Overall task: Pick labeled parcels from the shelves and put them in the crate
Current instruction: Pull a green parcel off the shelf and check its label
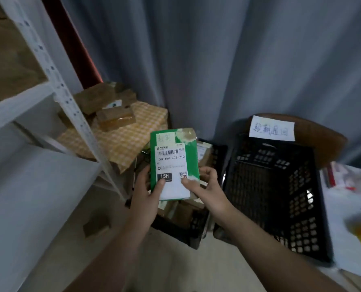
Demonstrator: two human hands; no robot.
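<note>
Curtain [217, 60] behind; left hand [146, 194], right hand [207, 186] grip parcel [171, 163] by lower edge.

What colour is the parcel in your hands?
The parcel is green with a white shipping label; head view shows it.

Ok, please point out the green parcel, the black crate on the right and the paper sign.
green parcel [191, 159], head view, bare green strip right of the label.
black crate [259, 186], head view, its mesh wall.
paper sign [271, 128], head view, middle of the sheet.
</note>
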